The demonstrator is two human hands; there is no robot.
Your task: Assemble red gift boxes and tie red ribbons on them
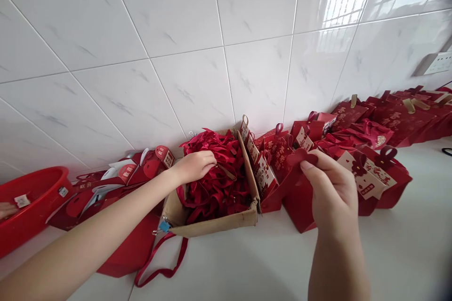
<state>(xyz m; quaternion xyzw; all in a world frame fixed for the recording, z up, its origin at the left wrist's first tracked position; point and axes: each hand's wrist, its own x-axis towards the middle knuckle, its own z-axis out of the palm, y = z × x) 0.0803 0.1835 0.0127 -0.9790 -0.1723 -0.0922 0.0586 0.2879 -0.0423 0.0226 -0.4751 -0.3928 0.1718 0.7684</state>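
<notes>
My left hand (199, 165) is over an open cardboard box (215, 225), its fingers pinched together on a ribbon among the heap of dark red ribbons (222, 197). A thin gold strip shows just beside those fingertips. Between thumb and fingers, my right hand (334, 181) grips the top edge of a red paper gift box (300, 197). This gift box stands tilted on the white table, right of the cardboard box; part of it is behind my hand.
Several finished-looking red gift boxes (413, 120) with ribbon loops line the tiled wall on the right. Leftward lie folded red boxes (130, 240) and a loose ribbon loop (162, 270). Another person's hand (7, 210) appears at a red plastic basin (31, 216). A blue-and-metal clip (164, 225) grips the cardboard box corner.
</notes>
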